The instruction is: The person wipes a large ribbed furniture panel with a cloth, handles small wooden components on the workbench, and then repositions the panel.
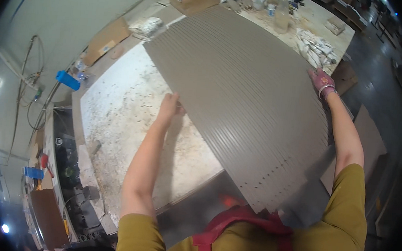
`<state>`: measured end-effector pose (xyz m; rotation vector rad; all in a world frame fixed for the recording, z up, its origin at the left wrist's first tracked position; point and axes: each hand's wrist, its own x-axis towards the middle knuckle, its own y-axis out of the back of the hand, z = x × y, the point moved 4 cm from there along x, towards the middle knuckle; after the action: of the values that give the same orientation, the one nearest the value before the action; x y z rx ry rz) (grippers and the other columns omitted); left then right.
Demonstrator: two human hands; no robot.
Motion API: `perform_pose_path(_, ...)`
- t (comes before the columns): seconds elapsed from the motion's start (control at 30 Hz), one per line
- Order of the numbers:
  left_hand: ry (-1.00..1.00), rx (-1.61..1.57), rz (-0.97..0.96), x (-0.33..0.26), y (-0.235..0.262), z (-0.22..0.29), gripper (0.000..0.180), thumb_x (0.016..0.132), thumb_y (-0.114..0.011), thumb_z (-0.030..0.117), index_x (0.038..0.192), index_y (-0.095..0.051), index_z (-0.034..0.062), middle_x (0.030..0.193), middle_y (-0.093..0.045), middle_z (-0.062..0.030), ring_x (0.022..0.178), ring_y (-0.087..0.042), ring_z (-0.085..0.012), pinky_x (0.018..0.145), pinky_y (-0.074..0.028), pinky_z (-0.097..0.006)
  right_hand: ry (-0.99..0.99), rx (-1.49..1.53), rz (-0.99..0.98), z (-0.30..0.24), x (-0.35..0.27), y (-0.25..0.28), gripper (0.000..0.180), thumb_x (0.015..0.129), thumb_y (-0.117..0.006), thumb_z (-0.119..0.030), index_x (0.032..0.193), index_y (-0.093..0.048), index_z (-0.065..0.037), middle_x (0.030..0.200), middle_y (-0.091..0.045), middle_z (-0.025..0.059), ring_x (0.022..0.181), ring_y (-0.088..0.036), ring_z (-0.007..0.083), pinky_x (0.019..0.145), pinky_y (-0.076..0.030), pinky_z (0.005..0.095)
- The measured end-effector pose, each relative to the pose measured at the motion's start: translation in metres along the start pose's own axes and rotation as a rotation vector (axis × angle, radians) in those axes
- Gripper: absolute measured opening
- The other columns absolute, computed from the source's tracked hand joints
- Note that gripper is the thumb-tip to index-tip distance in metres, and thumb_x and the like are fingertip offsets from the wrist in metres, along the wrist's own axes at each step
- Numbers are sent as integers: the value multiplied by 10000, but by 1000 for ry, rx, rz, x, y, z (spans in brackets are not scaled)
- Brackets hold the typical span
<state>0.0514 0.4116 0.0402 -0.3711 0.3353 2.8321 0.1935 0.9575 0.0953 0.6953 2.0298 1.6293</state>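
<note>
A large grey-brown ribbed panel lies slanted across the worktable, and its near corner juts past the table's front edge toward my body. Several small dark holes dot the ribs near that corner. My left hand, bare, is closed at the panel's left long edge, over the pale tabletop. At the opposite edge, my right hand wears a pink patterned glove and grips the panel's rim. The undersides of the fingers on both hands are hidden.
The worktable has a stained white top. Along its far side are a cardboard box, a glass bottle and crumpled white cloths. A blue bottle is at the left edge. Brown boards lean at right.
</note>
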Motion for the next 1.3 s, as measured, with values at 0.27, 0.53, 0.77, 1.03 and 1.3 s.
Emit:
perform_pose_path(0.27, 41, -33, -80, -131, -75, 10, 679, 941, -490, 431, 1473, -215, 110, 1420, -381, -93, 1272, -392, -254, 974, -381, -463, 139, -9, 9, 31, -7, 4, 707, 871, -431, -629, 1125, -575, 15, 1040, -635, 265, 1014, -603, 388, 888, -463, 433)
perform_pose_path(0.53, 119, 86, 190, -152, -45, 20, 841, 865, -617, 470, 1443, -245, -16, 1163, -586, -164, 978, -573, -182, 725, -462, -276, 293, 45, -41, 24, -92, 15, 669, 839, -493, -630, 958, -613, 17, 896, -649, 240, 875, -631, 383, 782, -491, 442)
perform_pose_path(0.77, 160, 523, 379, -134, 85, -22, 709, 900, -501, 535, 1246, -502, -84, 1203, -584, -230, 1106, -568, -275, 933, -433, -348, 647, 476, -485, -12, -227, 4, 725, 828, -595, -551, 1185, -462, 65, 836, -635, 233, 811, -620, 380, 726, -494, 416)
perform_pose_path(1.03, 549, 1007, 904, -119, 112, -30, 736, 915, -329, 605, 1401, -371, 53, 1382, -435, -224, 1293, -399, -384, 1044, -257, -602, 667, 953, -1213, -41, -272, -43, 949, 887, -569, -498, 1417, -90, 128, 1202, -549, 274, 1114, -579, 285, 937, -439, 325)
perform_pose_path(1.3, 542, 1078, 1023, -136, 89, -26, 662, 932, -334, 569, 1378, -399, 84, 1309, -485, -195, 1215, -457, -364, 1001, -299, -579, 350, 897, -1646, -53, -244, -22, 808, 882, -596, -470, 1384, -251, 61, 1399, -363, 238, 1312, -386, 289, 1001, -419, 363)
